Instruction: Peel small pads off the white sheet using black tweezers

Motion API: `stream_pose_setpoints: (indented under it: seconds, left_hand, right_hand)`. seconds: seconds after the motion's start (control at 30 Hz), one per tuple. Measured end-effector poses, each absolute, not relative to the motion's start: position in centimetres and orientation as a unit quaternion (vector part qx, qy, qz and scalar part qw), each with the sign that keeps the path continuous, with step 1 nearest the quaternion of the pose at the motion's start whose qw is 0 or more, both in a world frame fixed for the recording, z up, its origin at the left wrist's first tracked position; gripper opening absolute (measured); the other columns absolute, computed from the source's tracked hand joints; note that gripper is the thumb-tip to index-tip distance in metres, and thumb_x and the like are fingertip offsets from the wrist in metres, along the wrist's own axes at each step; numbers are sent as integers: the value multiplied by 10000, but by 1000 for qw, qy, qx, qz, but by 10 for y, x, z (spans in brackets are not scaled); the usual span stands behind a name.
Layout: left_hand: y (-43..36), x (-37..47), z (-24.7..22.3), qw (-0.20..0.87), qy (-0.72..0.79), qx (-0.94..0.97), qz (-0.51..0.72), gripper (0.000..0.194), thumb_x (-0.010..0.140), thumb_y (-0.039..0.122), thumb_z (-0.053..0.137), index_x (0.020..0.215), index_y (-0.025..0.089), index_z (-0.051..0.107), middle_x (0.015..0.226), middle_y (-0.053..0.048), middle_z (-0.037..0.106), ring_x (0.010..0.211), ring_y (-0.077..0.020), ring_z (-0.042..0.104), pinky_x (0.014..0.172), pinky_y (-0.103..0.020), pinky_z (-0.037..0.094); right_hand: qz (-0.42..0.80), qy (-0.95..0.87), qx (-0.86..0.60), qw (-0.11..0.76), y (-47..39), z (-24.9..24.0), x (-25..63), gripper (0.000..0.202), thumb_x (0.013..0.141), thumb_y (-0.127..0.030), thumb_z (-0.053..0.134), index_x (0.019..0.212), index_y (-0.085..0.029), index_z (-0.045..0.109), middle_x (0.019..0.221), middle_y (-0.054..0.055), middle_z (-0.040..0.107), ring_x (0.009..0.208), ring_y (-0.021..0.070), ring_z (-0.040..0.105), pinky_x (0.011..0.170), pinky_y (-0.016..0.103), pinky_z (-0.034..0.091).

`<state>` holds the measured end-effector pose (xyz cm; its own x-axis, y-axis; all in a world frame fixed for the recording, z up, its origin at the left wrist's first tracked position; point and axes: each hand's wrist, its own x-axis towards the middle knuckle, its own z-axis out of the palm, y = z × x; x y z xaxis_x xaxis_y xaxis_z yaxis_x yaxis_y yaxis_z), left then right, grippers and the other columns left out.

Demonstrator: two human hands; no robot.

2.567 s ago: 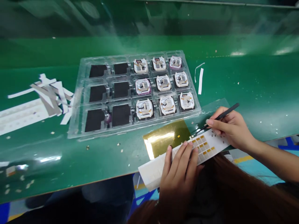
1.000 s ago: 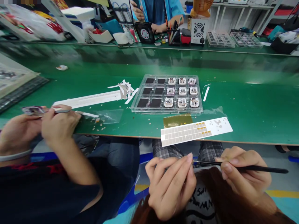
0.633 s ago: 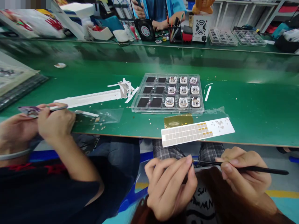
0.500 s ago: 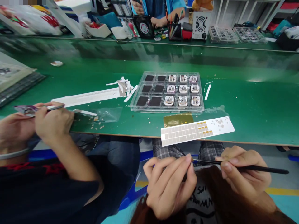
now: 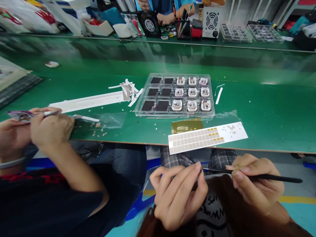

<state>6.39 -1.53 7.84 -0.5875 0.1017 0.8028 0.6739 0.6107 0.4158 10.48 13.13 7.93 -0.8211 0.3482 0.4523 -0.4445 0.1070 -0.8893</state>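
From the head view, a slim black tool, dark-handled and tapering to a thin tip, sits at 4 o'clock, above my lap. Its long axis runs almost level, the tip toward 9 o'clock and the butt toward 3, dipping slightly. My right hand has thumb and fingers clamped on the handle; the fingers of my left hand bunch at the tip, though I cannot tell whether thumb and forefinger meet or pinch anything. At 1 o'clock from that hand, a white sheet bearing rows of grey patches, some edged in amber, lies over part of an amber film. Dark lettering on my grey shirt is partly covered, too broken to read.
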Motion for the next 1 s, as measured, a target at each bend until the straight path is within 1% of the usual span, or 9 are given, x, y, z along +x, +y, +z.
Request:
stream_pose_setpoints:
  seconds: [0.17, 0.43, 0.83, 1.0]
  left_hand:
    - [-14, 63, 79, 383, -816, -236, -364, 149, 698, 27, 639, 803, 132, 643, 652, -14, 688, 595, -119, 555, 616, -314, 369]
    - [-16, 63, 73, 375, -813, -238, -377, 165, 690, 23, 644, 822, 122, 648, 669, -34, 689, 596, -130, 557, 627, -326, 372]
    - [-15, 64, 69, 369, -809, -223, -400, 154, 685, 26, 656, 800, 128, 640, 671, -16, 674, 616, -120, 568, 645, -325, 377]
    - [-15, 64, 70, 374, -806, -216, -405, 137, 688, 28, 653, 786, 121, 635, 655, -16, 667, 608, -118, 564, 641, -324, 380]
  right_hand:
    - [673, -668, 47, 315, 128, 77, 103, 217, 771, -65, 628, 904, -236, 605, 633, -10, 598, 502, 129, 542, 471, 285, 481]
    - [679, -665, 66, 304, 132, 77, 102, 210, 783, -35, 605, 907, -204, 607, 628, -9, 589, 530, 129, 563, 480, 275, 475]
    - [673, -664, 54, 323, 130, 74, 102, 194, 772, -40, 624, 876, -201, 601, 629, -18, 572, 504, 106, 529, 488, 265, 490]
    - [678, -662, 54, 314, 130, 75, 102, 204, 759, -29, 625, 866, -202, 605, 622, -21, 572, 495, 104, 523, 490, 267, 492]
